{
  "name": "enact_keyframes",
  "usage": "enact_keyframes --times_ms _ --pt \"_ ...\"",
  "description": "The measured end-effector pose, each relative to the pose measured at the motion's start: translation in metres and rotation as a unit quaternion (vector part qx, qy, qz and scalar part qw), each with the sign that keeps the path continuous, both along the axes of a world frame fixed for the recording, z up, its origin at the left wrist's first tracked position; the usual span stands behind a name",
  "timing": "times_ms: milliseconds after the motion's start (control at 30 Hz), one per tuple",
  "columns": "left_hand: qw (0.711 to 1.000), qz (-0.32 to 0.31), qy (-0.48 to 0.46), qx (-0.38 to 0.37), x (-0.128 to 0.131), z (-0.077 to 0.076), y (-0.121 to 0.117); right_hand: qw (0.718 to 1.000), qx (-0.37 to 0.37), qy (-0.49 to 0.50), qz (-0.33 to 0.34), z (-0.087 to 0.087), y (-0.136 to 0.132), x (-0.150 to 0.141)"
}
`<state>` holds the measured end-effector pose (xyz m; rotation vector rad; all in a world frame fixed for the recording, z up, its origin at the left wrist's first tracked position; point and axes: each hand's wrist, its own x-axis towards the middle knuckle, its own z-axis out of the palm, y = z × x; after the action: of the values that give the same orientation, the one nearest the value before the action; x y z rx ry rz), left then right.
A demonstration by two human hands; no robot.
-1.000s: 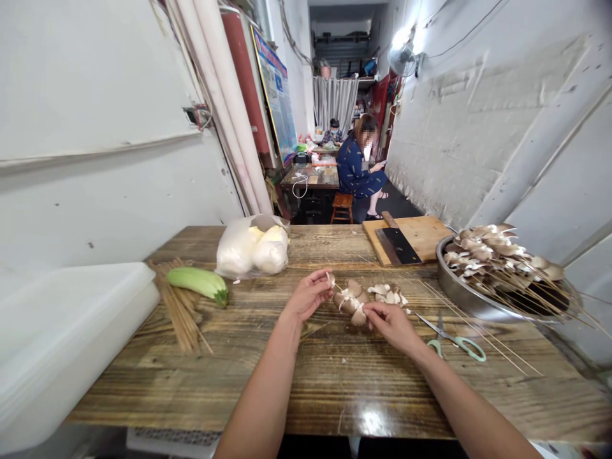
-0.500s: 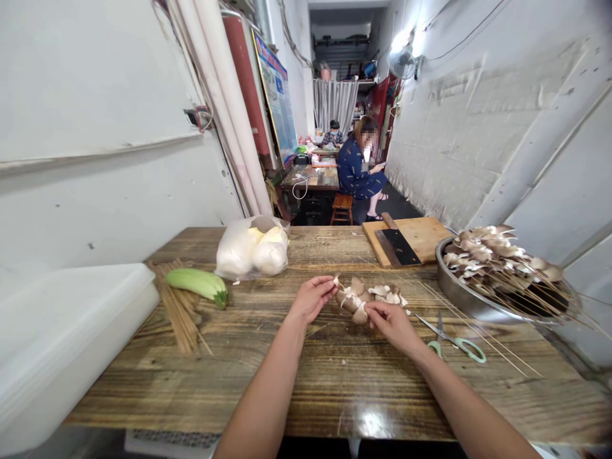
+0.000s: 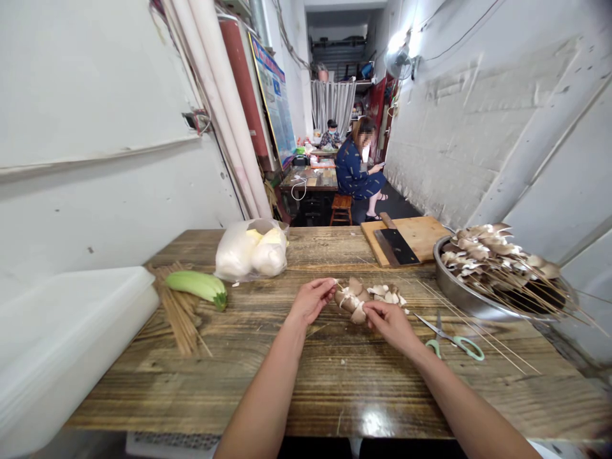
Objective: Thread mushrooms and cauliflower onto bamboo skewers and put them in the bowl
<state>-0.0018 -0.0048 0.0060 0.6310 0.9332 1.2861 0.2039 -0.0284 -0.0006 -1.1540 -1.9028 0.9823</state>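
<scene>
My left hand (image 3: pixel 310 299) pinches the far tip of a thin bamboo skewer threaded with brown and white mushroom pieces (image 3: pixel 352 299). At the near end of that mushroom skewer, my right hand (image 3: pixel 389 324) grips the lowest piece. Both hands hover just above the wooden table (image 3: pixel 306 382). A small pile of loose mushroom pieces (image 3: pixel 388 294) lies right behind my right hand.
A steel bowl (image 3: pixel 466 299) at the right holds several finished mushroom skewers. Green-handled scissors (image 3: pixel 454 341) and loose skewers lie beside it. A cutting board with a cleaver (image 3: pixel 396 245) is behind. A bag of white mushrooms (image 3: pixel 251 252), a green gourd (image 3: pixel 198 285), bamboo sticks (image 3: pixel 179 315) and a white tub (image 3: pixel 57 344) are on the left. Two people sit far back.
My left hand has slid along the skewer toward the mushrooms, and the pieces have bunched closer to my right hand. My view has shifted slightly.
</scene>
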Motion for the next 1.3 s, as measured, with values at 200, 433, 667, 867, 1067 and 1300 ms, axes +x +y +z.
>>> enact_keyframes --times_ms 200,433,667,867,1067,1300 --pt "0.999 0.032 -0.018 0.0 0.0015 0.001 0.0012 1.0 -0.004 -0.004 0.011 0.003 -0.0024 -0.0011" --pt "0.998 0.055 -0.001 0.01 0.003 0.0018 0.0012 1.0 -0.009 -0.012 0.01 0.0007 -0.0018 -0.0015" --pt "0.997 0.068 -0.029 0.0 0.0055 -0.0025 0.0018 1.0 -0.013 -0.005 0.011 0.0021 -0.0024 -0.0021" --pt "0.997 0.069 -0.024 -0.001 0.006 -0.0024 0.0017 1.0 -0.006 -0.014 0.007 0.0 -0.0021 -0.0012" --pt "0.998 0.068 -0.013 0.009 0.0063 -0.0018 0.0014 1.0 -0.01 -0.014 0.007 0.0007 -0.0021 -0.0018" --pt "0.997 0.077 0.005 0.028 0.0073 -0.0033 0.0018 1.0 -0.013 -0.016 0.004 0.0016 -0.0029 -0.0015"
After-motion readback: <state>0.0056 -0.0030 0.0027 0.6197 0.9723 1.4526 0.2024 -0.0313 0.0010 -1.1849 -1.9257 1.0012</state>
